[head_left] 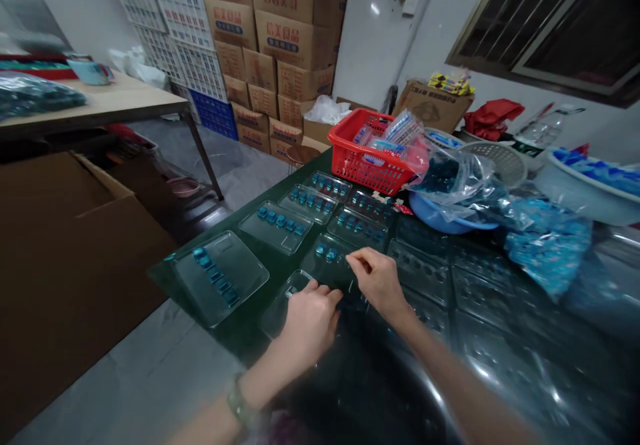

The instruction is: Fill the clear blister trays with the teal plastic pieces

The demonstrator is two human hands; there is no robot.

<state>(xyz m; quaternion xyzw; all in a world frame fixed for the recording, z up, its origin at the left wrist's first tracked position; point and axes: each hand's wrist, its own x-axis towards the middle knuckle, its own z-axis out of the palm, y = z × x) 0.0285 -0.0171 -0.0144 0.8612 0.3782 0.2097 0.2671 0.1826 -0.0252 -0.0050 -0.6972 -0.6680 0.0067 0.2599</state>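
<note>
My right hand (379, 283) is over a clear plastic tray (327, 270), its thumb and fingers pinched together. Whatever is in the pinch is too small to make out. Two small glossy blue pieces (331, 253) sit side by side in that tray, just left of the fingertips. Nearer to me, my left hand (311, 315) has its fingers curled downward over another clear tray (274, 311), and their grip is hidden. A clear tray (255, 265) at the left bears a slanting row of blue pieces (216, 277). Farther back, several trays have similar rows.
Clear moulded trays (420, 271) cover the right of the dark green table (260, 328). Behind stand a red basket (367, 165) of packets, a blue basin (435, 215) under plastic bags, and a pale basin (590, 191). An open carton (75, 245) stands left, below a wooden table (135, 95).
</note>
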